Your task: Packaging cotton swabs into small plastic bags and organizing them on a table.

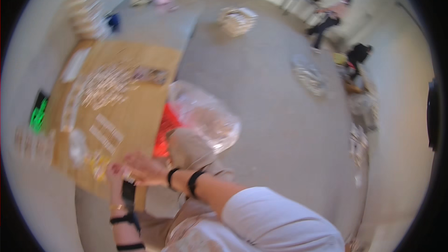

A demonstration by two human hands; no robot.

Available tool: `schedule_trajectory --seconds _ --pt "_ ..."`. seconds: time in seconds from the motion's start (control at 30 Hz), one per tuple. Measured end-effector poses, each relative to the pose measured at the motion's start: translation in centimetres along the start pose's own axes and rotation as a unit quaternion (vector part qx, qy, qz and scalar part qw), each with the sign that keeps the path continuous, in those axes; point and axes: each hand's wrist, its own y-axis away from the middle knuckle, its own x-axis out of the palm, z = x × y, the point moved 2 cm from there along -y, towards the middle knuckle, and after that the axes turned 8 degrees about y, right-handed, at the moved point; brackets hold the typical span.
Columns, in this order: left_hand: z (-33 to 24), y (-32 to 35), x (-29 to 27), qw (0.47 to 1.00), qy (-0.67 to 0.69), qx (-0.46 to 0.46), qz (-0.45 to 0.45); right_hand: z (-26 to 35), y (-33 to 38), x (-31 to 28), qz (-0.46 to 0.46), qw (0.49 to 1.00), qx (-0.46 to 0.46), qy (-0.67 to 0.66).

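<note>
Over the near edge of the wooden table (140, 121), my two hands meet at the lower left of the head view. My left hand (115, 174) is closed, its fingers up against the other hand. My right hand (145, 170) reaches in from the right, its fingers bent together around something small and pale, too blurred to name. Just beyond my hands lie small yellow pieces (99, 165) and a crumpled clear plastic bag (78, 147). A pale striped sheet (106, 133) rests farther up the tabletop. Below my hands a dark flat object (128, 190) shows at the edge.
A heap of small pale pieces (109, 84) covers the table's far half. Right of the table sit a red bag (165, 133) and a large clear bag (205, 116). A basket-like container (237, 21) stands on the floor; another person (329, 18) sits far right.
</note>
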Motion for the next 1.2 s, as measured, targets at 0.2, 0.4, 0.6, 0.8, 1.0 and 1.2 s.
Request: schedule_trajectory --seconds 0.2,0.4,0.6,0.8,1.0,1.2 --pt "0.8 -0.4 -0.8 0.997 0.023 -0.063 0.029 0.7 -0.7 -0.4 0.102 0.993 0.041 0.037" --pt "1.9 0.6 -1.9 0.999 0.026 -0.013 0.013 1.6 -1.3 -0.2 0.097 0.995 0.029 0.023" --pt "1.6 1.1 -0.2 0.999 0.010 0.008 -0.032 1.2 -0.9 0.0 0.081 0.996 0.034 0.031" --pt "1.4 1.5 0.5 0.997 -0.017 0.023 -0.070 1.1 -1.0 0.1 0.092 0.995 0.040 0.021" --pt "1.9 1.6 0.8 0.995 0.025 0.037 -0.086 1.1 -1.0 -0.3 0.095 0.995 0.039 0.014" --pt "-1.4 2.6 1.7 0.990 -0.092 0.021 -0.101 1.2 -1.1 -0.8 0.127 0.991 0.051 -0.003"
